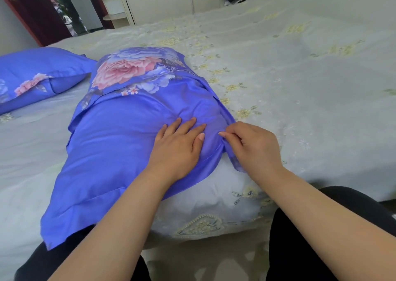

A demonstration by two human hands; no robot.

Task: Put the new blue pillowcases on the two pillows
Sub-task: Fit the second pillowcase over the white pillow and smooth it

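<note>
A pillow lies on the bed, mostly inside a blue pillowcase with a pink flower print at its far end; the pillow's pale near end sticks out at the open edge. The left hand lies flat on the case, fingers straight. The right hand pinches the case's hem just beside it. A 2nd pillow, already covered in blue, rests at the left.

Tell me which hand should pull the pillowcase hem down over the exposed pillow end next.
Right, probably. The right hand already pinches the blue pillowcase hem beside the uncovered pillow end. The left hand lies flat on the fabric, better suited to steadying.
</note>
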